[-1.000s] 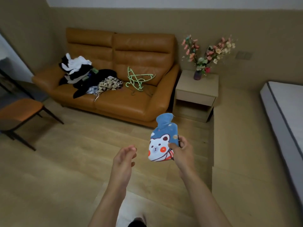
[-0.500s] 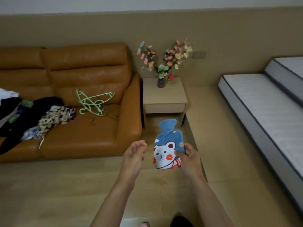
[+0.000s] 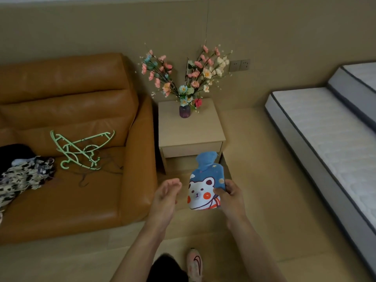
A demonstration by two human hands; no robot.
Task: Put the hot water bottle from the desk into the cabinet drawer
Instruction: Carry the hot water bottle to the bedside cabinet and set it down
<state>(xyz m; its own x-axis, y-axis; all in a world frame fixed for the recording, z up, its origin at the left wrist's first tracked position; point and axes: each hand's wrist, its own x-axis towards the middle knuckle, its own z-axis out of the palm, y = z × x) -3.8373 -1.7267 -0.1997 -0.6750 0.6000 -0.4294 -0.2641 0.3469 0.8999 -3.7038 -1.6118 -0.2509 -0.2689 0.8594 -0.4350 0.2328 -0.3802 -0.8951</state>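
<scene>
My right hand (image 3: 231, 197) grips a blue hot water bottle (image 3: 204, 184) with a white bear on its cover, holding it upright by its right edge in front of me. My left hand (image 3: 165, 193) hovers just left of the bottle, empty, fingers loosely curled and close together. Straight ahead stands a small light-wood cabinet (image 3: 189, 129) with one shut drawer (image 3: 191, 150) under its top; the bottle's neck overlaps the drawer's lower right corner in view.
A vase of flowers (image 3: 185, 98) stands on the cabinet top. A brown leather sofa (image 3: 81, 180) with green hangers (image 3: 81, 149) and clothes (image 3: 22, 174) is on the left. A mattress (image 3: 325, 139) lies at the right. My shoe (image 3: 194, 263) is on the floor below.
The view has swung right and closed in on the cabinet, which now sits straight ahead and larger. Both hands keep the same pose, the right still holding the bottle.
</scene>
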